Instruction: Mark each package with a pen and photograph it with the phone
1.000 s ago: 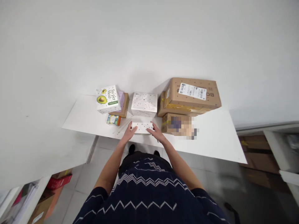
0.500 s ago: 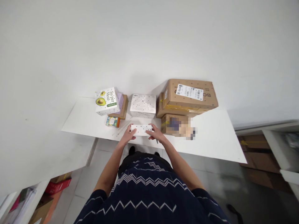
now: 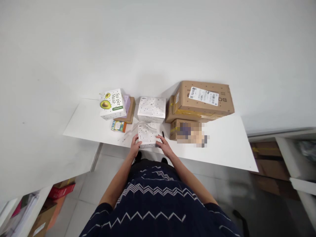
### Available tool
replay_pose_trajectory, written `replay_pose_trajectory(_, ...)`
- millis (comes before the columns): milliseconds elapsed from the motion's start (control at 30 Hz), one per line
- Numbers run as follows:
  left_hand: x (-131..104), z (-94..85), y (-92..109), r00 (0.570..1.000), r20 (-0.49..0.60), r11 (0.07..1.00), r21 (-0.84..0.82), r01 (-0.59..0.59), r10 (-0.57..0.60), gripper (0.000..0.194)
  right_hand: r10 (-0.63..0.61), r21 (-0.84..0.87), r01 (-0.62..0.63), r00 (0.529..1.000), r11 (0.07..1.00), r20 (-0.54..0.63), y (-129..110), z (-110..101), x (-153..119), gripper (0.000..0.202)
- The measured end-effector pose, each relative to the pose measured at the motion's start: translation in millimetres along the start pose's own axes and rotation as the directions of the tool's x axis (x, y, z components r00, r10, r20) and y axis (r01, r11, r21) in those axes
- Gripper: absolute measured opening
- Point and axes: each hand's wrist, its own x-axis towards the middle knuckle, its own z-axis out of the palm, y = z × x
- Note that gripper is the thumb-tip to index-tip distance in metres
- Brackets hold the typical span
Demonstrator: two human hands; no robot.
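A white cardboard box (image 3: 147,132) with small dark specks lies near the front edge of the table, its printed face up. My left hand (image 3: 135,145) grips its left side, thumb on the near face. On the opposite side my right hand (image 3: 163,144) holds the near right corner, with fingers along the edge. Just behind stands another speckled white box (image 3: 151,108) with a printed top. A thin black object (image 3: 163,134), perhaps a pen or a cutter, lies to the right of the held box.
At left, a white avocado-print box (image 3: 112,104) rests on a purple box and a brown carton (image 3: 131,110). A small orange-green box (image 3: 118,126) is in front. Large brown cartons (image 3: 204,97) stand at right, a partly blurred one (image 3: 173,130) before them. The white table (image 3: 227,144) meets the wall.
The box in my hands has been tipped, so its larger printed face now shows instead of a narrow side. The thin black object has come more into view.
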Motion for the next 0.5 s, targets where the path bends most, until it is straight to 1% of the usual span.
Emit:
replay_pose_trajectory(133, 1, -2.2, -9, 0.999, -0.035, 1.000, -0.025, 0.018, -0.019, 0.083, 0.079, 0.029, -0.078, 0.997, 0.997, -0.018, 4, -1, -5, 0.039)
replay_pose_trajectory(267, 0, -3.8, -14, 0.999, -0.027, 0.997, -0.058, 0.042, -0.044, 0.087, 0.113, 0.029, -0.112, 0.993, 0.993, -0.026, 8, -2, -7, 0.037)
replay_pose_trajectory(333, 0, -3.9, -15, 0.998, -0.016, 0.997, -0.056, 0.051, -0.052, 0.088, 0.122, 0.027, -0.122, 0.992, 0.992, -0.026, 10, -3, -6, 0.045)
replay_pose_trajectory(433, -1, -3.6, -14, 0.995, -0.027, 0.995, -0.014, 0.098, -0.098, 0.089, 0.124, 0.023, -0.123, 0.992, 0.992, -0.037, 13, -4, -4, 0.065)
replay_pose_trajectory(500, -1, -3.2, -10, 0.991, -0.020, 0.991, 0.014, 0.136, -0.136, 0.088, 0.142, 0.009, -0.142, 0.989, 0.990, -0.029, 15, -7, -1, 0.071)
